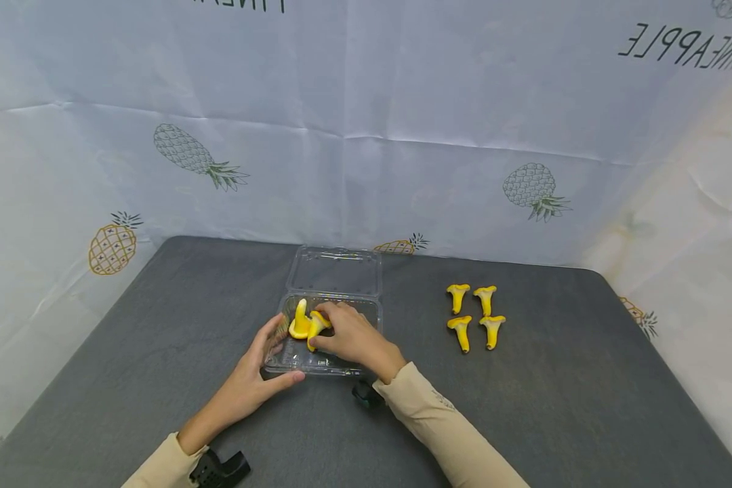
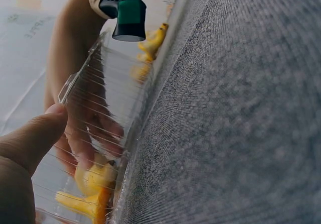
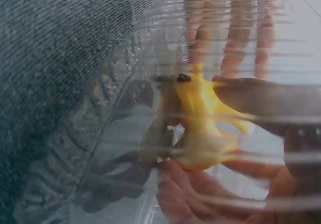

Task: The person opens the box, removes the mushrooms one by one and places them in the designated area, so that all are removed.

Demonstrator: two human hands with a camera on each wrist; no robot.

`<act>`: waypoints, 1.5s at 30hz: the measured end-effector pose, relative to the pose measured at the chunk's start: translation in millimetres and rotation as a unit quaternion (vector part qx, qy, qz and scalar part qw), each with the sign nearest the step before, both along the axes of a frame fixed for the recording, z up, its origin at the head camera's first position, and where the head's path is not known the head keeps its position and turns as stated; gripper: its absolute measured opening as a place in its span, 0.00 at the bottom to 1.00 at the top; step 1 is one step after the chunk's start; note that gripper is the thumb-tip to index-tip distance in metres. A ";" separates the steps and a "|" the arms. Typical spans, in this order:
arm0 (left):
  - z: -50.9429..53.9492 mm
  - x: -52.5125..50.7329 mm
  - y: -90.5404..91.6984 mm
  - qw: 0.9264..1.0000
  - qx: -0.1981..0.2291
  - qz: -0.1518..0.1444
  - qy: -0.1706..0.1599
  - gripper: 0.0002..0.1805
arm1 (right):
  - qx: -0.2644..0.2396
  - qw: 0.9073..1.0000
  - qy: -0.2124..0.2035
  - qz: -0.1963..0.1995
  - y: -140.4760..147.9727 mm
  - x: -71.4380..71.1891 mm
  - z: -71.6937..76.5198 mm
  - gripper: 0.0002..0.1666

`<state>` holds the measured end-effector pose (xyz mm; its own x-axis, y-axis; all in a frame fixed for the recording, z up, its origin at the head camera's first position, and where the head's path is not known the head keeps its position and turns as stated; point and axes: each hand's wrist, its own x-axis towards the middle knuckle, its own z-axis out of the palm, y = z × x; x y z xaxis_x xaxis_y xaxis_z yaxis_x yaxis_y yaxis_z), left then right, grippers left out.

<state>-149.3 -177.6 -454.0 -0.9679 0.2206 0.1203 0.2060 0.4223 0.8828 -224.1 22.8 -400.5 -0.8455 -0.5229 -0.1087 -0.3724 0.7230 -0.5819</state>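
Clock positions are read from the centre of the clear container [image 1: 335, 367] in the head view, with 12 o'clock at the far edge of the bench [image 1: 555, 386]. The container rests on the bench with its hinged lid [image 1: 335, 274] laid open at 12 o'clock. The right hand [image 1: 356, 335], entering from 4 o'clock, pinches one yellow mushroom [image 1: 318, 326] between thumb and fingers inside the container; the mushroom is tilted, cap toward 12 o'clock and stem toward 6. A second mushroom [image 1: 299, 328] sits in the container just beside it at 9 o'clock, cap down and pale stem up; whether the two touch cannot be told. The left hand [image 1: 251, 379] is spread wide at the 8 o'clock corner, fingers along the outer wall and thumb at the near rim. Four loose mushrooms [image 1: 492, 331] lie on the bench at 3 o'clock, in two rows of two, stems toward 6 o'clock. A pineapple-print cloth [image 1: 402, 74] hangs beyond the bench at 12 o'clock.
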 end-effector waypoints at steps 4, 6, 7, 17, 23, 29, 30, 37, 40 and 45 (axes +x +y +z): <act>0.5 -0.1 -0.1 1.000 0.001 0.001 -0.003 0.54 | 0.008 1.000 0.004 -0.003 -3.1 1.1 -0.7 0.34; 0.8 -0.1 -0.1 1.000 0.001 0.001 -0.004 0.54 | 0.007 1.000 0.005 -0.003 -4.0 1.6 -1.2 0.34; 1.0 -0.1 -0.2 1.000 0.001 0.001 -0.004 0.54 | 0.006 1.000 0.007 -0.003 -4.3 1.9 -1.6 0.34; 0.5 -0.5 -0.1 1.000 0.001 -0.002 0.007 0.54 | -0.001 1.000 0.007 -0.001 -6.6 2.0 -3.2 0.32; 0.2 -0.1 0.8 1.000 -0.004 0.001 0.006 0.54 | 0.003 1.000 -0.011 -0.009 -6.1 2.9 -1.2 0.35; 0.5 0.1 0.6 1.000 -0.007 0.004 0.003 0.54 | -0.013 1.000 -0.009 0.006 -2.5 3.0 0.0 0.34; 0.6 0.1 0.5 1.000 -0.006 0.004 0.003 0.54 | -0.018 1.000 -0.008 0.010 -1.8 2.8 0.2 0.34; 0.9 0.0 0.4 1.000 -0.004 0.002 0.003 0.54 | -0.040 0.999 0.004 0.034 4.5 1.8 4.2 0.31; 0.6 0.2 0.4 1.000 -0.005 0.004 0.006 0.54 | -0.029 0.999 0.016 0.035 8.1 1.6 7.3 0.30; 0.5 0.0 0.4 1.000 -0.008 0.008 0.003 0.54 | -0.012 0.999 0.021 0.035 11.9 1.6 9.6 0.29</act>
